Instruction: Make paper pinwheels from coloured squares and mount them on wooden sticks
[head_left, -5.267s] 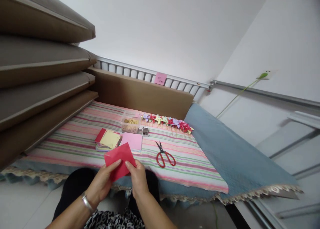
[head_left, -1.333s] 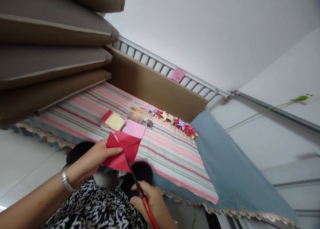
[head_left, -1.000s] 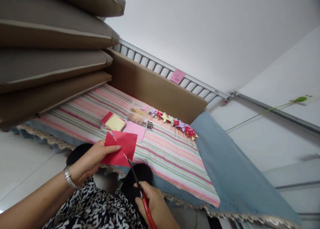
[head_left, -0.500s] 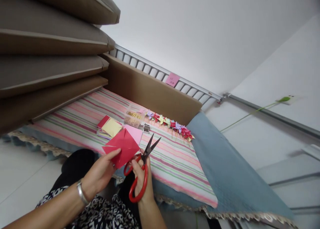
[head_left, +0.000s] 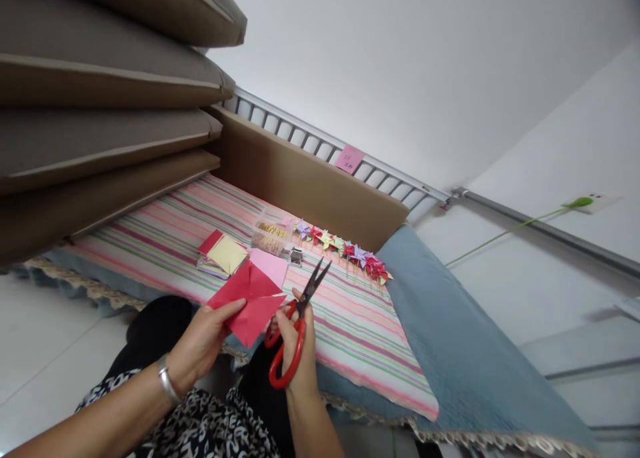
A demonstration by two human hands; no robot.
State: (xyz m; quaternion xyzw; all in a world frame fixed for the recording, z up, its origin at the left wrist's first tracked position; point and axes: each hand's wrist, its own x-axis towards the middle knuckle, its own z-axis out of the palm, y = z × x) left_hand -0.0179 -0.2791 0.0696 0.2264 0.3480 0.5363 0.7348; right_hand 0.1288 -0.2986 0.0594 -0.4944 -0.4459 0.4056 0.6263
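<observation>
My left hand (head_left: 207, 338) pinches a square of red paper (head_left: 250, 298) by its near left side, thumb on top. Slits run in from the paper's corners toward its middle. My right hand (head_left: 300, 345) is closed around red-handled scissors (head_left: 290, 358), whose dark blades point up and away to the right, slightly parted. The paper's right corner lies close to my right fingertips; whether they touch it I cannot tell. Just beyond the red square are a pink paper sheet (head_left: 270, 266) and a stack of coloured paper squares (head_left: 225, 255).
A clear divided box (head_left: 270, 237) of small gold pieces stands behind the papers, beside a small metallic object (head_left: 296, 256). Several paper pinwheels (head_left: 345, 248) on sticks line the striped cloth (head_left: 360, 338). Brown cushions (head_left: 110, 138) rise at left; a brown board (head_left: 310, 178) stands behind.
The red paper has turned in my left hand, its slit corner now toward the right hand. The scissors have shifted slightly right and up, still in my right hand.
</observation>
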